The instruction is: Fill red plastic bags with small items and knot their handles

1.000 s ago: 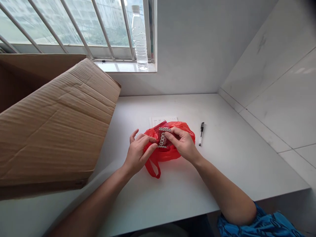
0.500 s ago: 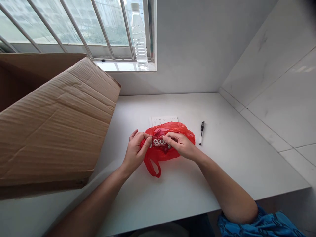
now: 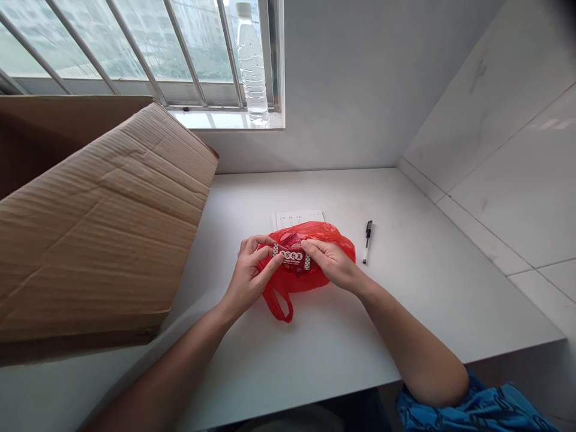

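Observation:
A small red packet point(image 3: 291, 257) with white print and dotted ends is held level above a crumpled red plastic bag point(image 3: 310, 277) on the white desk point(image 3: 315, 348). My left hand point(image 3: 250, 273) pinches the packet's left end, and my right hand point(image 3: 330, 263) pinches its right end. The bag's handle loop trails toward me below my left hand. Other red packets show inside the bag's mouth just behind the held one.
A large cardboard box point(image 3: 99, 222) lies tilted on the desk's left side. A black pen point(image 3: 368, 241) lies right of the bag. A white paper point(image 3: 299, 217) is behind the bag. A clear water bottle point(image 3: 252, 66) stands on the windowsill. Tiled wall borders the right.
The packet was upright in my right hand a second ago; it has been turned level and my left hand has taken hold of its left end.

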Demonstrator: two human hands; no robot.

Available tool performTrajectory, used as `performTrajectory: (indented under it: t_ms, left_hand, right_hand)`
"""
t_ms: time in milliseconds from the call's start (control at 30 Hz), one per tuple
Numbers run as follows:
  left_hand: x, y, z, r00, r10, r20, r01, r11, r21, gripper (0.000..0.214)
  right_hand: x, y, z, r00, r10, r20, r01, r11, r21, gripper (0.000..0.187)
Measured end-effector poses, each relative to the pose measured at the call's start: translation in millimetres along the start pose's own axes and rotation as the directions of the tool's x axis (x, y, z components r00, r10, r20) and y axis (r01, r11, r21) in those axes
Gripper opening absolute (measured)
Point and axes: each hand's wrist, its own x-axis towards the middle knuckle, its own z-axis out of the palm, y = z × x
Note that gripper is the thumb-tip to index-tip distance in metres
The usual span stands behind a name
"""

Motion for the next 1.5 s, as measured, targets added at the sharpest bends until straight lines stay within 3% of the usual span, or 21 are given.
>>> performTrajectory:
  t_ms: [267, 433, 533, 633, 733, 900, 1100, 1200, 1300, 1367, 1500]
  left_hand:
    - [-1.0, -0.7, 1.4, 1.0, -0.01, 0.007, 0.01, 1.0, -0.011, 0.031]
    - [-1.3, -4.9, 2.3, 0.998, 0.055, 0.032, -0.057, 0.995, 0.085, 0.028]
    - [-0.7, -6.1, 0.8, 0.995, 0.088, 0.045, -0.096, 0.969, 0.226, 0.029]
    - [-0.6, -5.8, -0.6, 0.99, 0.125, 0.064, -0.14, 0.911, 0.389, 0.026]
    - [-1.0, -5.6, -0.5, 0.984, 0.164, 0.063, -0.174, 0.852, 0.494, 0.026]
    - [-2.6, -7.0, 1.7, 0.985, 0.16, 0.061, -0.166, 0.804, 0.57, 0.018]
    - [-5.4, -9.7, 4.8, 0.985, 0.131, 0.107, -0.169, 0.793, 0.585, 0.046]
    - [-6.0, -10.1, 5.5, 0.986, 0.123, 0.112, -0.165, 0.799, 0.578, 0.059]
    - [-6.0, -10.5, 6.8, 0.987, 0.111, 0.117, -0.159, 0.8, 0.579, 0.069]
    - [-5.9, -10.6, 7.9, 0.986, 0.111, 0.126, -0.163, 0.801, 0.576, 0.072]
    - [-6.2, -7.4, 8.5, 0.978, 0.146, 0.146, -0.203, 0.81, 0.55, 0.076]
  right_hand:
    - [-0.3, 0.8, 2.5, 1.0, 0.026, -0.002, -0.026, 0.999, -0.019, 0.047]
    - [-3.9, -4.0, 2.4, 0.999, -0.026, 0.024, 0.028, 0.995, -0.098, 0.027]
    - [-3.9, -4.4, -3.1, 0.986, -0.124, -0.108, 0.092, 0.96, -0.263, 0.018]
    - [-1.5, -2.0, -10.3, 0.923, -0.276, -0.269, 0.142, 0.892, -0.429, 0.011]
    - [0.5, 0.8, -14.3, 0.883, -0.367, -0.294, 0.173, 0.836, -0.521, 0.012]
    - [1.3, 4.4, -14.0, 0.872, -0.386, -0.3, 0.168, 0.814, -0.556, 0.013]
    - [-0.1, -1.1, -16.2, 0.886, -0.368, -0.283, 0.179, 0.834, -0.522, 0.015]
    - [-5.0, -5.2, -18.3, 0.951, -0.273, -0.147, 0.18, 0.873, -0.454, 0.017]
    - [-8.5, -2.9, -18.0, 0.997, -0.075, 0.031, 0.081, 0.879, -0.471, 0.019]
    - [-8.2, 0.1, -15.4, 0.999, -0.004, 0.035, 0.022, 0.851, -0.525, 0.02]
    - [-4.3, 1.0, -8.3, 0.998, -0.056, 0.0, 0.049, 0.866, -0.498, 0.039]
